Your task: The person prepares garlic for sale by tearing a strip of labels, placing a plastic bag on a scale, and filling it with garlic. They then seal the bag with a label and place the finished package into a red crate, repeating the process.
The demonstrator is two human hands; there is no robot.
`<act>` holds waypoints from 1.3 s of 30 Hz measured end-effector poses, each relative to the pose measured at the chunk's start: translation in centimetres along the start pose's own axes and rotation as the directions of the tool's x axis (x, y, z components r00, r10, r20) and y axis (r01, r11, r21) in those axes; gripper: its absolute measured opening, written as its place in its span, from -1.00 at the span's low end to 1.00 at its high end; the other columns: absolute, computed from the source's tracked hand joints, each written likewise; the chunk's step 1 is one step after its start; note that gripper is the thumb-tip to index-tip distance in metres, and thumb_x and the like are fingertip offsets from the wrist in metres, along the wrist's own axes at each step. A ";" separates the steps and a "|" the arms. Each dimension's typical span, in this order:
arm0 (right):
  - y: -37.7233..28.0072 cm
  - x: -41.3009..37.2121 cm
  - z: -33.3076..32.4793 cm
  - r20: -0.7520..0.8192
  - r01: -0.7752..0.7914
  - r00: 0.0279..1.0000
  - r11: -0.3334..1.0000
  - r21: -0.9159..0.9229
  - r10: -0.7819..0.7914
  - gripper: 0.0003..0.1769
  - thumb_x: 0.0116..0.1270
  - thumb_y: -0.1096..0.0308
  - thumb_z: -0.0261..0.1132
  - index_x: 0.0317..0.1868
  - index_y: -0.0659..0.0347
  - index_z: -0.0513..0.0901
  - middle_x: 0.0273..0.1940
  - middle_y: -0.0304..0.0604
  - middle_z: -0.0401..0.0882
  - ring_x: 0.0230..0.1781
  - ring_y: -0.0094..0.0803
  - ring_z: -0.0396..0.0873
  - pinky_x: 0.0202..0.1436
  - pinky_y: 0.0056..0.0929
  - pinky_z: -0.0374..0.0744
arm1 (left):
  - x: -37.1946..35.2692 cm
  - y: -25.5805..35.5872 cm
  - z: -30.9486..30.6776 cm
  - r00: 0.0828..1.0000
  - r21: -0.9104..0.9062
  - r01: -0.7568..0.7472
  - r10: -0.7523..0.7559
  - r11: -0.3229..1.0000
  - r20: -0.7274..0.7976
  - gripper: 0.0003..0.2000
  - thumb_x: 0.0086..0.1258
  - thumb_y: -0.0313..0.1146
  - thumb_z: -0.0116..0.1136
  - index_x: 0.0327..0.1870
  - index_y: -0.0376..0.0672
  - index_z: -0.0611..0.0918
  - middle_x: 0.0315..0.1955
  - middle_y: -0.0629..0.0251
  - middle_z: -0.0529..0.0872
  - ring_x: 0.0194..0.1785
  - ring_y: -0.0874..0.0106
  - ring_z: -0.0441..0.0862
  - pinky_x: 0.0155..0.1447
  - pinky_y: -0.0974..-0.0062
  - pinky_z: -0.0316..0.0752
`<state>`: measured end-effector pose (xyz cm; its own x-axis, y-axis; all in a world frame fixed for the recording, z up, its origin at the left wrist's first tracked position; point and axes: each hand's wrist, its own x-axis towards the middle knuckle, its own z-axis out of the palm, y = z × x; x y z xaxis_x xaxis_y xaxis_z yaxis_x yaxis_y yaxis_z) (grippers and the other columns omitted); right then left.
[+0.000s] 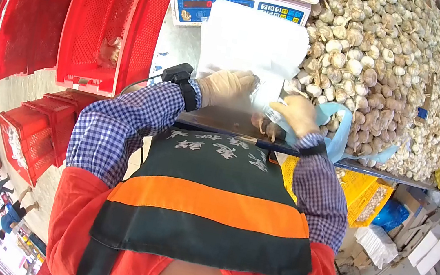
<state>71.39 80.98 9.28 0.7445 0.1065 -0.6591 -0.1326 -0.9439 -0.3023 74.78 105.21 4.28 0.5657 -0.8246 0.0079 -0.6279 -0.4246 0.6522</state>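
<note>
My left hand [226, 87], in a pale glove, is closed at the near edge of a stack of white sheets [254, 37], its fingertips on a clear plastic bag [267, 91]. My right hand [298, 115], also gloved, has its fingers curled at the right side of that bag; motion blurs the space between the hands. A few garlic bulbs [266, 127] show just below the bag. Light blue plastic [335, 122] lies right of my right hand, beside the heap of garlic [361, 39].
A scale [237, 6] stands behind the sheets. Red crates [98, 27] are at the left, with more red crates [39, 126] lower down. Yellow crates [364, 201] of garlic sit below the table's edge at the right. People [12, 217] are far off at the lower left.
</note>
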 end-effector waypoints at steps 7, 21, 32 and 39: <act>0.5 -3.3 0.3 -0.050 0.222 0.960 0.645 0.731 -0.274 -0.76 0.29 0.47 0.26 -0.03 0.28 0.61 -0.23 -0.17 0.65 -0.20 -0.45 0.60 -0.08 -0.49 0.55 | 0.6 -2.1 0.7 0.988 0.055 -0.029 0.020 0.998 0.151 -0.79 0.22 -0.37 0.15 -0.15 -0.18 0.53 -0.10 0.14 0.58 -0.05 0.19 0.58 0.06 0.26 0.52; 0.1 -1.9 3.1 -0.182 0.184 0.979 0.754 0.631 -0.087 -0.66 0.38 0.17 0.26 -0.19 0.35 0.65 -0.39 -0.17 0.65 -0.35 -0.56 0.53 -0.26 -0.52 0.50 | 3.2 -1.0 -3.5 0.935 0.103 -0.075 0.035 0.992 0.353 -0.79 0.32 -0.25 0.15 -0.20 -0.19 0.67 -0.29 0.12 0.68 -0.16 0.21 0.64 0.01 0.36 0.53; -1.3 -3.5 2.3 -0.006 0.017 1.000 0.598 0.801 -0.021 -0.74 0.32 0.32 0.29 -0.12 0.35 0.61 -0.33 -0.12 0.66 -0.34 -0.45 0.58 -0.27 -0.42 0.54 | 4.0 -2.5 -5.4 0.909 -0.069 0.194 -0.153 0.979 0.389 -0.75 0.33 -0.27 0.08 -0.09 -0.18 0.66 -0.17 0.09 0.69 -0.08 0.19 0.64 0.07 0.33 0.50; -2.3 -0.1 2.2 -0.203 0.170 0.975 0.887 0.430 -0.089 -0.62 0.30 0.10 0.25 -0.16 0.30 0.66 -0.28 0.10 0.66 -0.23 -0.07 0.63 -0.09 -0.25 0.53 | 5.8 -4.2 -9.6 0.901 -0.158 0.426 -0.433 0.891 -0.012 -0.74 0.30 -0.24 0.08 -0.14 -0.21 0.65 -0.18 0.07 0.70 -0.06 0.18 0.64 0.03 0.31 0.52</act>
<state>70.14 83.81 8.50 0.8704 0.1243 -0.4763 -0.2722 -0.6848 -0.6760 85.79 105.82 8.87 0.7886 -0.5542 -0.2662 -0.2337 -0.6706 0.7041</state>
